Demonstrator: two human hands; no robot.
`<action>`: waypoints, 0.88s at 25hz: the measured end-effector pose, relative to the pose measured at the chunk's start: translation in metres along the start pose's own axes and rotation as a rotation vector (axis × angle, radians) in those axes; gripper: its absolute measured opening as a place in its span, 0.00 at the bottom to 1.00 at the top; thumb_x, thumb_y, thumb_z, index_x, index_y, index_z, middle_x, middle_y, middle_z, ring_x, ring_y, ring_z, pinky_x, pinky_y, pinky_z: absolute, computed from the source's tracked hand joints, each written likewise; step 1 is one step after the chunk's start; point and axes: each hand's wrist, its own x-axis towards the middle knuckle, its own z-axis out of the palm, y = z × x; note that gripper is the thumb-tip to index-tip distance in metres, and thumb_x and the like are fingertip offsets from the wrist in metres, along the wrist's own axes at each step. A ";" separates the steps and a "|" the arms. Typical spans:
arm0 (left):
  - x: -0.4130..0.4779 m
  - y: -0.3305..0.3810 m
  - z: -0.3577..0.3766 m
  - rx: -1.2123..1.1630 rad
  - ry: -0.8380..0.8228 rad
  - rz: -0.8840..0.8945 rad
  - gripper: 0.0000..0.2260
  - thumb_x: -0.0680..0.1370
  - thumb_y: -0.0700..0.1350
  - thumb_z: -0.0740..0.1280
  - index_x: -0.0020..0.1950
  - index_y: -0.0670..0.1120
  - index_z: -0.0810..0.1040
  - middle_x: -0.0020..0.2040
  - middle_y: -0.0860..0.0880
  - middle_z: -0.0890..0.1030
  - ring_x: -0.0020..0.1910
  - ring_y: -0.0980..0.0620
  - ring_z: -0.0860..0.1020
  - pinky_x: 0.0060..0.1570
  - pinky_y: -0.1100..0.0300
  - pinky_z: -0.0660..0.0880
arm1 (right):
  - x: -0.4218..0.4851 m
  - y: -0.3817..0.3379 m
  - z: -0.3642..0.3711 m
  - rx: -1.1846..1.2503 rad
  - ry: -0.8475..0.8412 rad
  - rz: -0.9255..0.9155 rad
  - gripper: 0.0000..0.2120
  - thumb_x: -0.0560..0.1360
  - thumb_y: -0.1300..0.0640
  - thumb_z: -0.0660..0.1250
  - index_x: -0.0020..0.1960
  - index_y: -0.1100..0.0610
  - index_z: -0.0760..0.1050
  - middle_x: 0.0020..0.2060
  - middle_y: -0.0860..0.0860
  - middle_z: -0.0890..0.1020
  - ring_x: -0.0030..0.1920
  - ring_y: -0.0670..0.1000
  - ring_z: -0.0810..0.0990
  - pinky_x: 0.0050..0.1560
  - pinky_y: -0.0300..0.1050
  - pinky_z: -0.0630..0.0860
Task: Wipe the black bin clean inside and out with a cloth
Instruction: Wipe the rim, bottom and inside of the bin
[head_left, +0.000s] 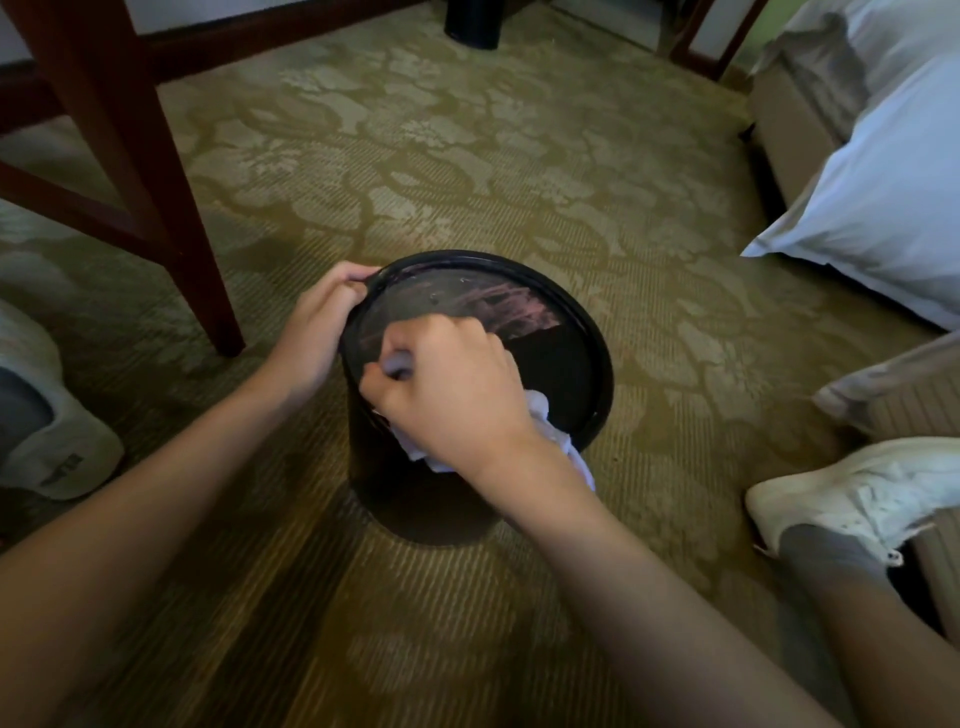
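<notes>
black bin (569, 366) standing on patterned carpet (467, 156) nr wooden leg (171, 208), L hand (317, 332) fingers curled over its far-left rim, R hand (452, 395) clenching white cloth (539, 411) on bin's streaky top

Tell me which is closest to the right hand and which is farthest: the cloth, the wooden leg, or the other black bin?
1. cloth, bunched in the right hand itself.
2. wooden leg, off to the left.
3. other black bin, far back at the top edge.
</notes>
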 end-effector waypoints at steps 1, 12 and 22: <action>0.001 -0.001 -0.001 0.021 -0.011 0.003 0.12 0.82 0.36 0.54 0.59 0.40 0.75 0.54 0.45 0.78 0.52 0.54 0.75 0.50 0.65 0.72 | 0.000 0.004 -0.003 0.005 -0.013 -0.011 0.10 0.73 0.48 0.68 0.36 0.47 0.71 0.37 0.46 0.77 0.40 0.51 0.78 0.37 0.45 0.70; 0.004 -0.012 -0.007 -0.006 -0.077 0.015 0.12 0.77 0.48 0.56 0.52 0.54 0.78 0.50 0.52 0.81 0.52 0.53 0.78 0.53 0.53 0.73 | -0.013 0.120 -0.065 -0.302 -0.023 0.213 0.13 0.75 0.40 0.65 0.44 0.49 0.77 0.44 0.50 0.81 0.47 0.59 0.80 0.41 0.49 0.75; 0.000 -0.017 0.000 -0.097 -0.061 0.047 0.10 0.78 0.44 0.55 0.50 0.52 0.75 0.42 0.55 0.80 0.40 0.65 0.77 0.39 0.70 0.73 | -0.001 0.037 -0.024 -0.053 -0.142 -0.046 0.10 0.72 0.44 0.67 0.37 0.48 0.71 0.39 0.49 0.80 0.44 0.56 0.80 0.42 0.49 0.75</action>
